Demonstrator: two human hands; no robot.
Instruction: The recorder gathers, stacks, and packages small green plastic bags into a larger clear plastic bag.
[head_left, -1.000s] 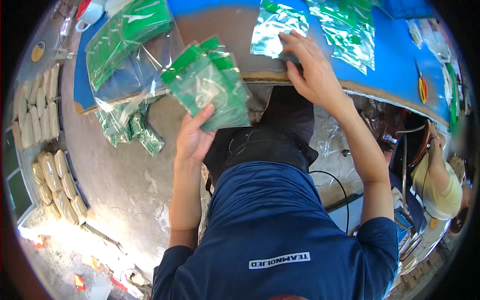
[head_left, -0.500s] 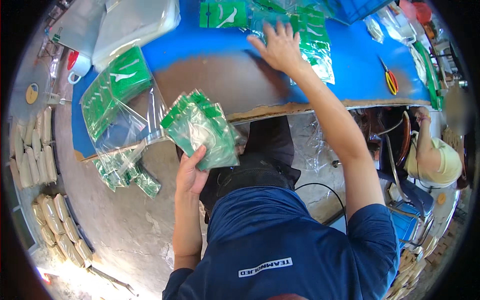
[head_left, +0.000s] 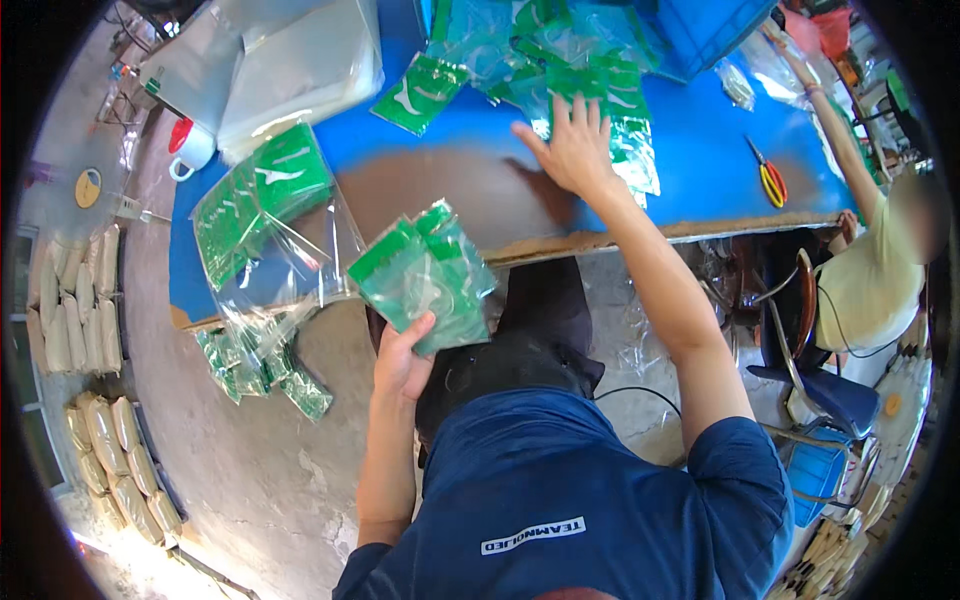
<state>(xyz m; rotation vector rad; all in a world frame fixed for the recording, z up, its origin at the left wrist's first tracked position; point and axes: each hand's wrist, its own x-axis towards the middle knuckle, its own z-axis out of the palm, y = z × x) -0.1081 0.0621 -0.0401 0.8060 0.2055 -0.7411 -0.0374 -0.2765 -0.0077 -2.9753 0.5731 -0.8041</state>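
Note:
A small fanned stack of clear packets with green cards (head_left: pixel 430 280) is gripped in my left hand (head_left: pixel 405 362), thumb on top, just off the table's near edge. My right hand (head_left: pixel 582 150) is over the table with its fingers stretched out. Its fingertips lie at more green packets (head_left: pixel 628 135), and nothing is visibly held. Beyond it spreads a loose pile of similar packets (head_left: pixel 490 50), and one separate packet (head_left: pixel 418 92) lies askew to the left. A large clear bag (head_left: pixel 270 205) with green packets inside rests at the table's left.
A stack of clear plastic bags (head_left: pixel 300 75) and a white-and-red mug (head_left: pixel 192 148) occupy the far left. Yellow-and-red-handled scissors (head_left: pixel 770 180) lie at right, near a blue crate (head_left: pixel 705 40). Green packets (head_left: pixel 265 365) hang below the left edge. Another person (head_left: pixel 870 260) sits at right, arm reaching over the table.
My right hand has drawn back toward me from the pile onto the nearer packets. The separate packet has turned and shifted closer. The person at right has stretched an arm out.

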